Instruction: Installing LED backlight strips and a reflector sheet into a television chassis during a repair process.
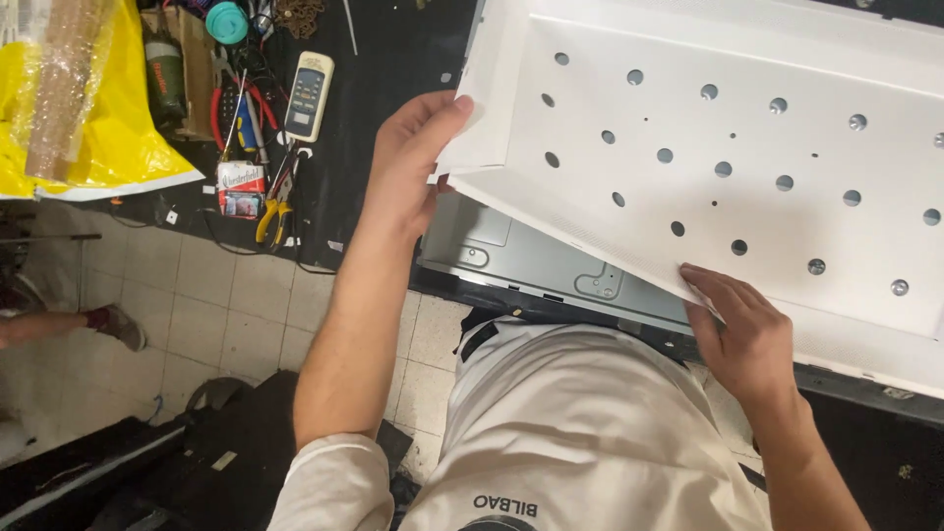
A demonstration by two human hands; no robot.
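- The left hand (pixel 418 147) pinches the near-left corner of the white perforated sheet (pixel 708 167), thumb on top, fingers curled under.
- The right hand (pixel 742 329) grips the near edge, fingers on top.
- Best handled, I judge, by raising both edges evenly so the thin sheet does not crease.
- The sheet spreads from 12 to 3 o'clock of the hands, over a grey metal chassis (pixel 531 261) on the dark tabletop (pixel 383 59).

One white panel (pixel 708 147) — two hands (pixel 413 147) — one remote (pixel 309 95).
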